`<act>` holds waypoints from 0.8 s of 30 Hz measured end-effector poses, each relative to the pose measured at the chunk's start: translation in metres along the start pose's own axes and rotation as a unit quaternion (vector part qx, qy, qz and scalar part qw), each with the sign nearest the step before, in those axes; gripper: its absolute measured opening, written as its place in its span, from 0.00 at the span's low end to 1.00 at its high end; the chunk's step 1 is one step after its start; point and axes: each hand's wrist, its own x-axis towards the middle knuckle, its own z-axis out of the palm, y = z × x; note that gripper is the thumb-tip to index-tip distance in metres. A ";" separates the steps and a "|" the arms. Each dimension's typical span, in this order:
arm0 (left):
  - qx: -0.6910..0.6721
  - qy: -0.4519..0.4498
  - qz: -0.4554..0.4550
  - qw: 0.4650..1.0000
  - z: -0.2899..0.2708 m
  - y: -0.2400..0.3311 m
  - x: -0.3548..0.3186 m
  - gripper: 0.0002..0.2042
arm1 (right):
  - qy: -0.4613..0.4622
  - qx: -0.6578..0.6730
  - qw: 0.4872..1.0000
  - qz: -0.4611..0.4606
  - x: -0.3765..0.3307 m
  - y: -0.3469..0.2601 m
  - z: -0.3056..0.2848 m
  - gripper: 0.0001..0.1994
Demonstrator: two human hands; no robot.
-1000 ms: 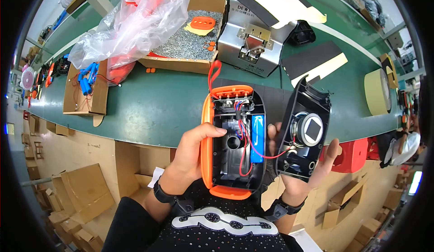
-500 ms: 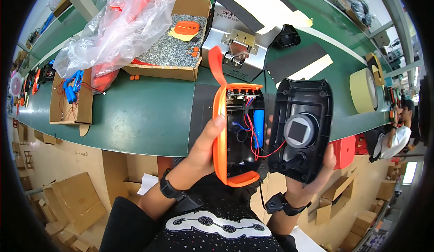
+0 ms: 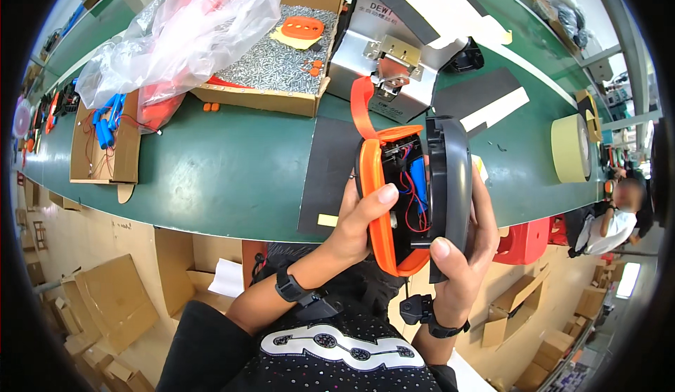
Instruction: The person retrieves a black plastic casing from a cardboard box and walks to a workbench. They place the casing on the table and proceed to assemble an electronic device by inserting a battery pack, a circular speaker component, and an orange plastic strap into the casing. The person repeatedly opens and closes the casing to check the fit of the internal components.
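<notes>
My left hand [image 3: 357, 225] grips the orange-rimmed half of a device housing [image 3: 377, 216], its thumb on the rim. An orange strap [image 3: 361, 100] sticks up from the top of this half. Inside sit a blue cylindrical battery [image 3: 419, 180], red and blue wires and part of a circuit board. My right hand [image 3: 470, 262] is closed around the black housing half [image 3: 455, 181], which stands nearly edge-on beside the orange one. A gap between the two halves leaves the wiring in view. The black half's inner face is mostly hidden.
Behind my hands stand a carton of screws [image 3: 260, 65] and a silver screw-feeding machine [image 3: 380, 47]. A clear plastic bag [image 3: 176, 47] drapes over the carton's left side. Farther left is a small box of blue batteries [image 3: 128, 149]. A tape roll [image 3: 570, 149] stands right; a person [image 3: 610, 220] sits beyond.
The black half has turned from showing its inner face to nearly edge-on and come closer to the orange half. The orange half has tilted and shifted right.
</notes>
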 end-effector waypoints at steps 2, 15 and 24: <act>-0.001 0.007 0.004 1.000 0.001 0.000 0.000 0.30 | -0.005 -0.026 0.999 -0.020 -0.001 0.003 0.001 0.53; 0.219 0.121 0.102 0.963 0.005 -0.005 -0.001 0.30 | -0.004 -0.024 0.999 -0.031 -0.002 0.007 -0.004 0.45; 0.663 0.104 0.394 0.628 -0.004 0.014 -0.008 0.19 | 0.050 -0.013 0.998 -0.031 0.000 0.015 0.006 0.50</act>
